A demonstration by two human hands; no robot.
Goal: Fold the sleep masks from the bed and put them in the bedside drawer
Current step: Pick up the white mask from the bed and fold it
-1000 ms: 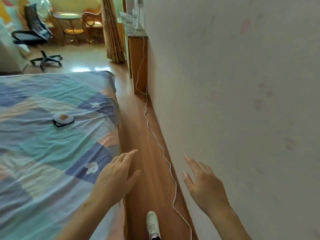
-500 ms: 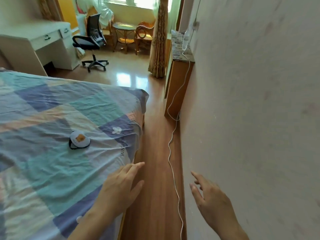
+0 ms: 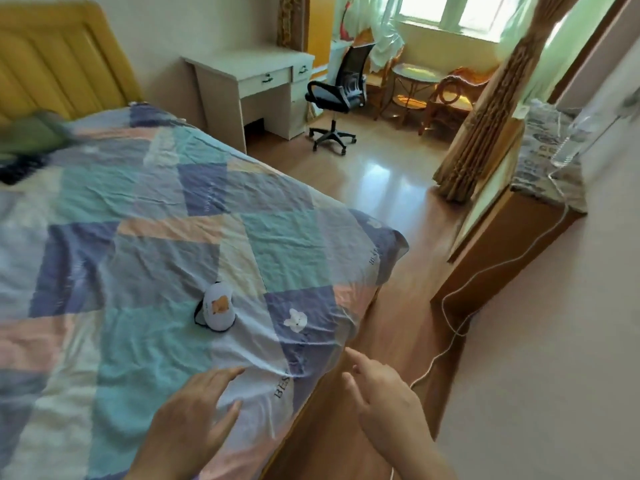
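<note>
While neither hand carries anything, both hang low in the frame with fingers spread and slack: the left hand [image 3: 194, 410] hovers over the near edge of the bed [image 3: 121, 216], palm down above the patchwork sheet, and the right hand [image 3: 384, 400] sits out over the wooden floor [image 3: 398, 299] at lower centre-right, forefinger leading toward the mattress corner. That loose, forward posture reads as a reach being set up, not a grip. Just beyond the left hand's fingertips, a little left of the frame's centre, a sleep mask [image 3: 217, 308] lies alone on the sheet; it is white with a small bear print, seems doubled over on itself, and its dark strap curls out at the left side. It lies within an arm's stretch of the bed's edge, so it looks like the next thing to gather, probably with the left hand, which is nearer. A white cable [image 3: 450, 327] trails along the floor at right, up to a wooden cabinet [image 3: 502, 258] against the wall; whether this holds the bedside drawer cannot be told. Farther off, in the upper left, blurred green and dark shapes rest by the yellow headboard [image 3: 59, 60], too smeared to identify. At upper centre stand a white desk [image 3: 242, 71] and a black office chair [image 3: 339, 88].
</note>
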